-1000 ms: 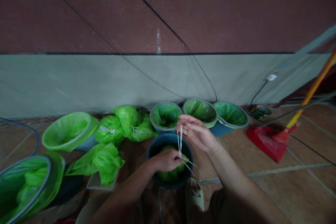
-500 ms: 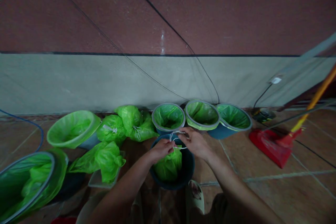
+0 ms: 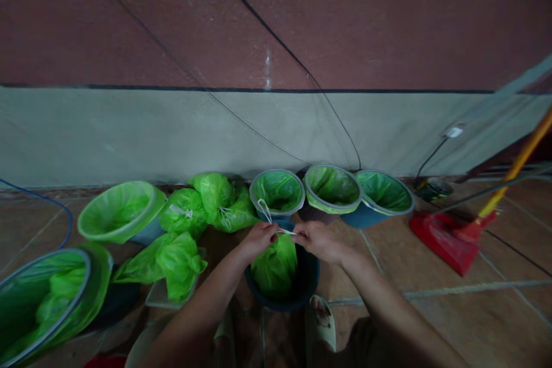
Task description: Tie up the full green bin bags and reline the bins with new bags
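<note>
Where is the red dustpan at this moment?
In the head view, the red dustpan lies on the floor at far right, beside the rightmost lined bin.

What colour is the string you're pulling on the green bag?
White. The string shows best in the head view, between both hands.

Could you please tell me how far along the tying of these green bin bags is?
Three tied green bags already lie on the floor left of the bins. In hand: the left hand and right hand pull a white drawstring at the top of the bag in the dark bin. Five lined bins, like this one, remain open.
</note>
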Demonstrator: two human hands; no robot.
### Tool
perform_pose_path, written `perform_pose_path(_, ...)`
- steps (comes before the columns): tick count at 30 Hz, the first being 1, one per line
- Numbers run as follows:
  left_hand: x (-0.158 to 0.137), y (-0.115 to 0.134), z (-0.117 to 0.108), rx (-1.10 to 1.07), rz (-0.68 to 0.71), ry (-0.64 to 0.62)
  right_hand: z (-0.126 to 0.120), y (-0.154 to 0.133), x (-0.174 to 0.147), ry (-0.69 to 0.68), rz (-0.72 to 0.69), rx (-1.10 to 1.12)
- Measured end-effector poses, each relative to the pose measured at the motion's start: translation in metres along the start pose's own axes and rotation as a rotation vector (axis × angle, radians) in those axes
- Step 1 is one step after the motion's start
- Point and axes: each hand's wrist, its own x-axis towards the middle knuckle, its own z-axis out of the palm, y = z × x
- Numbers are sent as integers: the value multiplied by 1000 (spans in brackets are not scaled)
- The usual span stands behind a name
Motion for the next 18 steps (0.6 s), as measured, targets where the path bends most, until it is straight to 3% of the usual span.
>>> perform_pose_path(2, 2, -1, -2, -10, 13, 21, -2, 0, -2, -73, 12, 82)
perform_pose_path(6, 3, -1, -6, 90, 52, -15, -2, -2, -11, -402, 50, 273)
perform_pose_path(8, 3, 2, -7, 202, 79, -56, -2, -2, -14, -455, 27, 243)
perform_pose_path(10, 0, 6, -8, 323, 123, -117, -2, -1, -13, -302, 38, 140)
perform_pose_path(12, -6, 14, -8, 415, 183, -183, -2, 1, -8, -27, 88, 80)
perform_pose_path(14, -12, 24, -8, 462, 255, -243, -1, 1, -2, 183, 86, 146)
perform_pose_path(16, -19, 34, -7, 479, 336, -297, 4, 0, 4, 217, -5, 338)
perform_pose_path(18, -24, 44, -8, 486, 404, -326, 11, -3, 8, 155, -96, 552)
